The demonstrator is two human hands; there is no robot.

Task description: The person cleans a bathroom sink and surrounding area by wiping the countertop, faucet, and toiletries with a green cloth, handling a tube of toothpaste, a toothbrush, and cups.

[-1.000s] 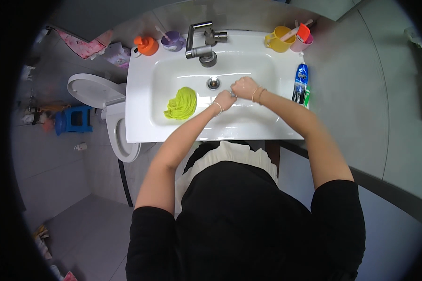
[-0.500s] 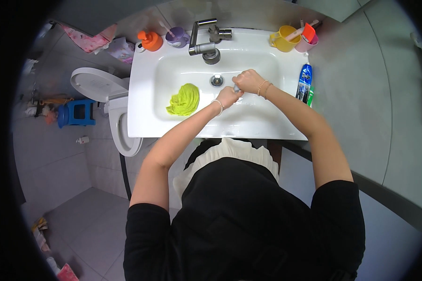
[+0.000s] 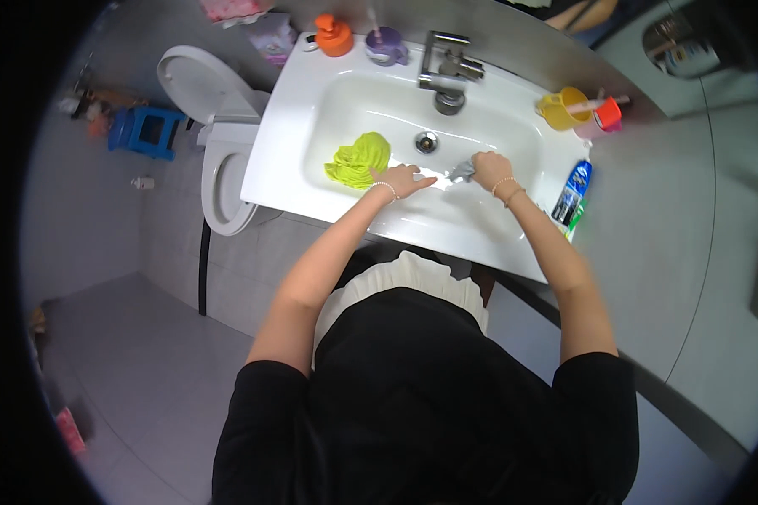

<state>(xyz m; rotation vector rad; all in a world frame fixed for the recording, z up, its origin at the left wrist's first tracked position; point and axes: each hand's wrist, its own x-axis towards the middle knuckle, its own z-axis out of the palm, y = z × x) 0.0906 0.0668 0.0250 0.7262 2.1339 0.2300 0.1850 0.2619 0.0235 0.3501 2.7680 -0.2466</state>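
Drew left hand [image 3: 402, 180] away from right hand [image 3: 490, 171] since the earlier frame, leaving it released beside green cloth [image 3: 358, 158]. Holds grey cloth [image 3: 461, 172] clenched in right hand over sink [image 3: 472, 241], likely bunched against slipping.

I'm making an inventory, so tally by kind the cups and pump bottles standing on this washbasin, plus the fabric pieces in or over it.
Cups: 3 (purple cup, yellow cup, pink cup)
Pump bottles: 1 (orange pump bottle)
Fabric pieces: 2 (lime-green cloth, grey piece in the right hand)
Total: 6
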